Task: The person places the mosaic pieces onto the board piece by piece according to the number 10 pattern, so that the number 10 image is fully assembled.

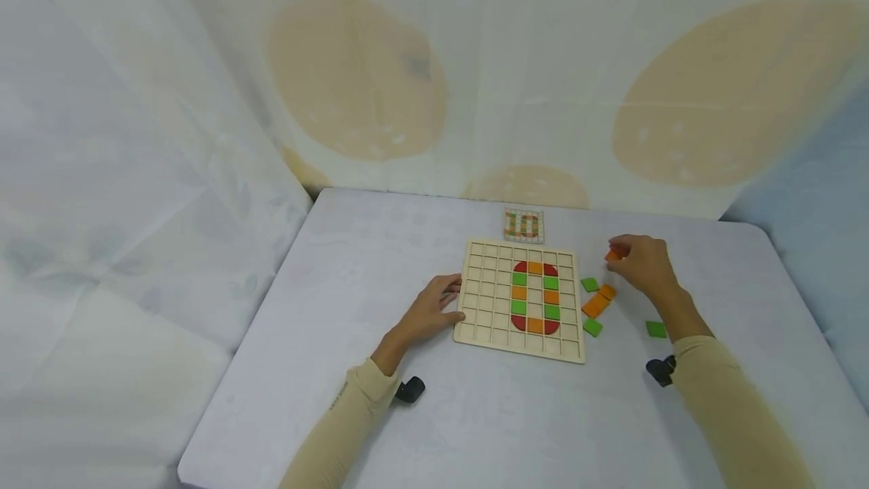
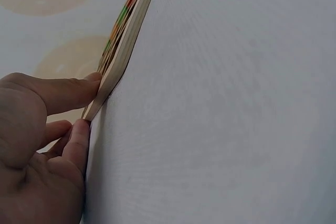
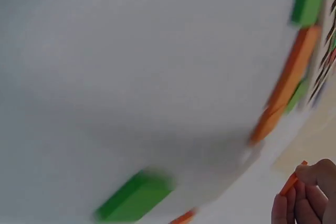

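Note:
My left hand (image 1: 429, 311) holds the left edge of a square wooden grid board (image 1: 489, 323). In the left wrist view its thumb lies against the board's rim (image 2: 118, 66), with the fingers at the side. Red, green and orange tiles (image 1: 535, 268) form an upright ring in the board's right half. Off to the right of the board, my right hand (image 1: 643, 262) pinches an orange tile (image 3: 290, 183) between thumb and fingertips, raised over the table.
Loose orange tiles (image 1: 596, 305) and green tiles (image 1: 593, 327) lie along the board's right side. One more green tile (image 1: 655, 329) sits farther right, near the right forearm. Behind the board is a small pattern card (image 1: 524, 226). A pale cloth covers the table (image 1: 326, 308).

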`<state>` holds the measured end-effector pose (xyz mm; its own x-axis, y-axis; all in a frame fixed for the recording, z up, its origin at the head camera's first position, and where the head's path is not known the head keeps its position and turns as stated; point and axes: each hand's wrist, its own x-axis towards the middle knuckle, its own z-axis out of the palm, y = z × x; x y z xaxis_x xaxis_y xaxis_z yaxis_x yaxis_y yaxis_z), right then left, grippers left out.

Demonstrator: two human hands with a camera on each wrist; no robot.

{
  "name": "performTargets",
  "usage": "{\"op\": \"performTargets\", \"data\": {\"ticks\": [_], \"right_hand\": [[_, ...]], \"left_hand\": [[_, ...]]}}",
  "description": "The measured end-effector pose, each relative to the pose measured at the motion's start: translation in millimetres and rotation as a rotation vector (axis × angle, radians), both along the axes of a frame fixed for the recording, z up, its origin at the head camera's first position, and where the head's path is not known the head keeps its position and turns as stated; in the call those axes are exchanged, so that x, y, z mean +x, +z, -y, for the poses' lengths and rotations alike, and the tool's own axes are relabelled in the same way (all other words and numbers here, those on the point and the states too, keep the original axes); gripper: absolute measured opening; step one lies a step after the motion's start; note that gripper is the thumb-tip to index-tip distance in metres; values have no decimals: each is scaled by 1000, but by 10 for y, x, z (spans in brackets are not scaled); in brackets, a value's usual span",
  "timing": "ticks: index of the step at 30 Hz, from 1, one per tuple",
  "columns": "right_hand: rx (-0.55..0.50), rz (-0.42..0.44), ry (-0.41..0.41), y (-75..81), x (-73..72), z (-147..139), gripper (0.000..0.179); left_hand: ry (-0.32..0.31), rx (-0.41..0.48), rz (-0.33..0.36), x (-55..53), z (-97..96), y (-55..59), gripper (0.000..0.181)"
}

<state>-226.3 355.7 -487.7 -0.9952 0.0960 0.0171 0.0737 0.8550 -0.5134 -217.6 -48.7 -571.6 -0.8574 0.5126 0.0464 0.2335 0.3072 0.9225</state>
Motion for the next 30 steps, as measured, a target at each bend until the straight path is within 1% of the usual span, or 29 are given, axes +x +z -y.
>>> {"op": "performTargets", "data": {"ticks": [3,6,10,12,14,19,23,28,30], "right_hand": [[-45,-5,71,3,-148,371,46],[-83,-5,158,-12,-271,718,45],[-123,-37,285,-53,-368,1115,43],[-151,-56,336,-66,-397,1277,42],[-158,-74,381,-85,-426,1418,41],[-144,-100,473,-156,-511,1681,37],[-148,-108,501,-215,-564,1774,35],[-84,-107,493,-260,-601,1800,37],[-79,-97,485,-262,-609,1801,37]], "left_hand": [[-5,7,-3,-1,8,-3,78],[-3,14,9,11,7,1,78],[-8,26,22,7,-13,5,79],[-18,32,11,-10,-34,-1,78],[-28,38,1,-26,-57,0,78],[-30,44,5,-45,-95,2,78],[-38,54,15,-43,-116,0,78],[-40,41,11,-28,-132,-8,78],[-39,37,10,-24,-137,-8,78]]}}
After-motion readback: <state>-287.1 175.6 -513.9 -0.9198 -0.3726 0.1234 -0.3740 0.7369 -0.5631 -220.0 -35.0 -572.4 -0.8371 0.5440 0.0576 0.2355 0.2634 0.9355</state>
